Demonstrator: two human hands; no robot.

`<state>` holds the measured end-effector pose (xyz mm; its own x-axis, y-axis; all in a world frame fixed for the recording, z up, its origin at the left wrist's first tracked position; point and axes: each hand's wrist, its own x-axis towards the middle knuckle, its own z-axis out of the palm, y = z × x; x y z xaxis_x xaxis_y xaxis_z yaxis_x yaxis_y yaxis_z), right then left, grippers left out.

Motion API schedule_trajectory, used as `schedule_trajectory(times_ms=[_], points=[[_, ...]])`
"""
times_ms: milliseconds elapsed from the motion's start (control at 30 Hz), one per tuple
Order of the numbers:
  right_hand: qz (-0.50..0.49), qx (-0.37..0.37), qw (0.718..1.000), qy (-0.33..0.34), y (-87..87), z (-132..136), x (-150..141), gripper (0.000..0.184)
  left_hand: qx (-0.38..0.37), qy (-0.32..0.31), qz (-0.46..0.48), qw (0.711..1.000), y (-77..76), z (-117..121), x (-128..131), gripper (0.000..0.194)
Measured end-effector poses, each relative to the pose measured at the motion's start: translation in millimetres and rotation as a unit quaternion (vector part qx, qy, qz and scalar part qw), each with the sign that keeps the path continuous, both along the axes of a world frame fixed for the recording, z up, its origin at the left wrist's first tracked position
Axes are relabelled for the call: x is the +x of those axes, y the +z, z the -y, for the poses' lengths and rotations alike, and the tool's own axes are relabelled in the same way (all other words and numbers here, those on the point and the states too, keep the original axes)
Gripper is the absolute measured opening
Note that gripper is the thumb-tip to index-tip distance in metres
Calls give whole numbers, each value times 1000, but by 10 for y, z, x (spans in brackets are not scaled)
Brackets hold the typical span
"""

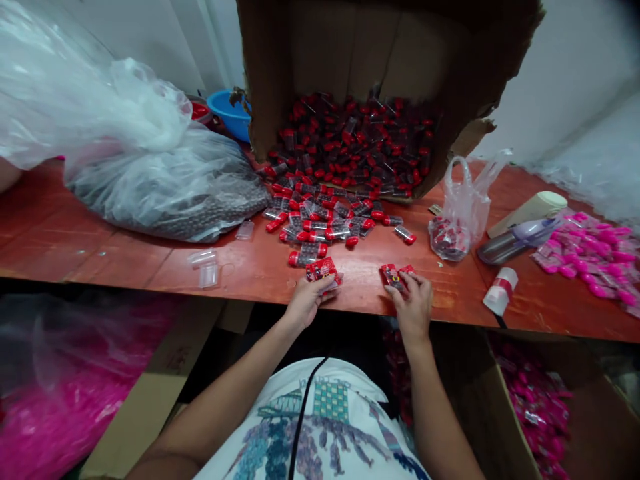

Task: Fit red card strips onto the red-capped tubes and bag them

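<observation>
My left hand (307, 303) is closed on a small stack of red printed cards (321, 267), with the thumb pressed on top. To its right, at the table's front, my right hand (413, 303) pinches another red printed card (389, 274); a bit more red shows behind its fingers. Just beyond my hands lies a loose pile of small clear tubes with red caps (337, 230). Two of these tubes, filled with dark beads, lie right above the cards in my left hand. One red-capped tube (405, 235) rests apart, beyond my right hand.
A cardboard box (265, 73) on its side spills red-capped tubes. Left are a bag of dark beads (200, 187), a blue basin (230, 115) and clear empty tubes (207, 275). Right are a small plastic bag (460, 213), a bottle (510, 243), a white roll (500, 291) and pink-capped packets (595, 257).
</observation>
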<state>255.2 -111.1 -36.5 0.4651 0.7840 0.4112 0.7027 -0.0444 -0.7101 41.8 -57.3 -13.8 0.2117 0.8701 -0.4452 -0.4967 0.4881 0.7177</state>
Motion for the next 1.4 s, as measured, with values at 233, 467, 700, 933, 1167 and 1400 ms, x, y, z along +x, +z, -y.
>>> schedule_trajectory(times_ms=[233, 467, 700, 933, 1167, 1400], points=[[-198, -63, 939, 276, 82, -242, -887, 33, 24, 21, 24, 999, -50, 19, -41, 23], [-45, -43, 923, 379, 113, -657, -1113, 31, 11, 133, -19, 991, -34, -50, -499, 23], [217, -53, 899, 377, -20, -900, -1296, 37, -61, 206, 45, 976, 1, -180, -708, 10], [-65, -29, 954, 292, 70, -331, -1060, 31, -88, 187, 96, 974, 33, -183, -619, 7], [-245, -26, 936, 251, 153, -43, -1054, 30, -83, 141, 84, 983, 76, -159, -320, 9], [-312, -41, 921, 229, 122, -32, -1030, 32, -45, 145, 75, 986, 67, -97, -247, 15]])
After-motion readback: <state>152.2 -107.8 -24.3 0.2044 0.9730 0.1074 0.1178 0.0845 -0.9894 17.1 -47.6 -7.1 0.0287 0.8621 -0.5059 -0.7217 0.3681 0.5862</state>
